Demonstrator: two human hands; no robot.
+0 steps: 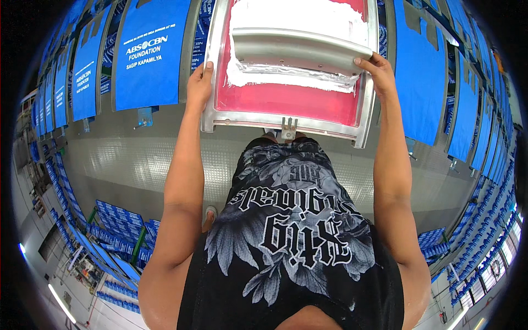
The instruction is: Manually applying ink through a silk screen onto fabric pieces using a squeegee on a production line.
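A screen printing frame with metal rails and red mesh lies in front of me. Thick white ink covers much of its mesh. Across the ink rests a wide metal squeegee, with a smeared white band along its near side. My left hand is closed round the frame's left rail, thumb on top. At the right rail, my right hand is closed, its thumb reaching over to the squeegee's right end. Its other fingers are partly hidden behind the rail. Below the near rail sticks out a small metal bracket.
Flat blue fabric pieces lie in a row to the left, some with white print. More blue pieces line the right side. Racks of blue printed pieces stand behind. Beneath me is a grey textured floor.
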